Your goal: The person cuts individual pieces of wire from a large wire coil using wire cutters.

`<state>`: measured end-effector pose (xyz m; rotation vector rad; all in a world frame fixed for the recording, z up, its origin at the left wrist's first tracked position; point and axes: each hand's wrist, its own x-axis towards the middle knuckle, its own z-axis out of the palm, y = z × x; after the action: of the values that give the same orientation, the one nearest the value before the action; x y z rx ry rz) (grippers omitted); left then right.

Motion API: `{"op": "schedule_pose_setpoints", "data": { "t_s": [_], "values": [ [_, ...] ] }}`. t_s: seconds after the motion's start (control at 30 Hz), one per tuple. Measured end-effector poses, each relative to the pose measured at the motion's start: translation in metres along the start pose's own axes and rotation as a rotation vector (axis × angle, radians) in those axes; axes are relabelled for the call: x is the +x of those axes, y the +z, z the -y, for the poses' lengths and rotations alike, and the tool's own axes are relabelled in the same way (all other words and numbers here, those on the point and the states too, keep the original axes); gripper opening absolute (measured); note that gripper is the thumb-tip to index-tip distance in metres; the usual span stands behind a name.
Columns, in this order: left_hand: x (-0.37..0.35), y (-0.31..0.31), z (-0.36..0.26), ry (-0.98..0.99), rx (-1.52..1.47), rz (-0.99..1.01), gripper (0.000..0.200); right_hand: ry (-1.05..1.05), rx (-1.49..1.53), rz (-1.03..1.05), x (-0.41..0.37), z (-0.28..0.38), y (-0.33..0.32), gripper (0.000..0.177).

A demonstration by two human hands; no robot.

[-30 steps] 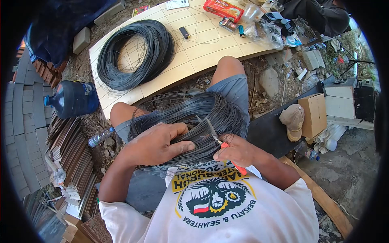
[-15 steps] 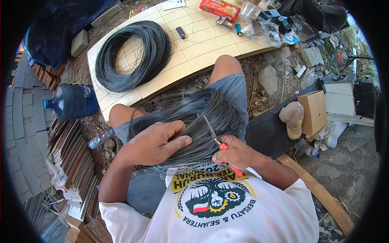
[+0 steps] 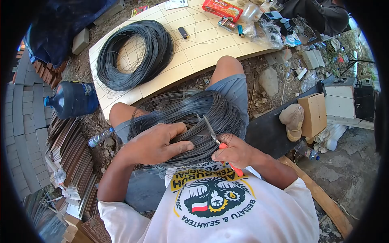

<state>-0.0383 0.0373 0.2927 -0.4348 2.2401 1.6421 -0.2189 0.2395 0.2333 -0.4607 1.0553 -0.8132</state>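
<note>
A coil of thin dark wire [image 3: 219, 109] lies across my lap, its loops bunched together. My left hand [image 3: 156, 141] is closed over the near left part of this coil, the thumb pointing right across the strands; its other fingertips are partly hidden. In my right hand [image 3: 233, 152] are red-handled scissors [image 3: 210, 128], held against the coil's right side. Their blades point up and away over the wire, slightly apart at the tips. A second wire coil [image 3: 162, 52] rests on the tiled tabletop [image 3: 198, 54] in front of my knees.
A red biscuit pack [image 3: 222, 9], a small black device [image 3: 183, 33] and plastic bags [image 3: 268, 34] lie on the tabletop. To the left stand a blue water jug [image 3: 73, 100] and stacked tiles [image 3: 75, 162]. A cap [image 3: 291, 120] and cardboard box [image 3: 313, 114] sit at right. Another person [image 3: 314, 16] is at the far right.
Both hands and the scissors hold nearly the same place on the coil. The whole view has shifted very slightly.
</note>
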Motion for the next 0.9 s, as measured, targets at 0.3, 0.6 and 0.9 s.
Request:
{"op": "schedule_pose_setpoints", "data": {
  "t_s": [0.3,0.6,0.9],
  "values": [
    [-0.003,0.004,0.005,-0.032,-0.094,-0.040,0.031,-0.019,-0.053,-0.029,-0.008,0.000,0.007,0.020],
    [-0.002,0.006,0.001,-0.017,0.036,0.006,0.035,0.129,0.004,-0.017,-0.009,0.007,0.003,0.029],
    [0.001,0.004,0.003,-0.006,0.042,0.008,0.036,0.061,-0.043,0.013,-0.004,-0.002,0.000,0.033]
  ]
}}
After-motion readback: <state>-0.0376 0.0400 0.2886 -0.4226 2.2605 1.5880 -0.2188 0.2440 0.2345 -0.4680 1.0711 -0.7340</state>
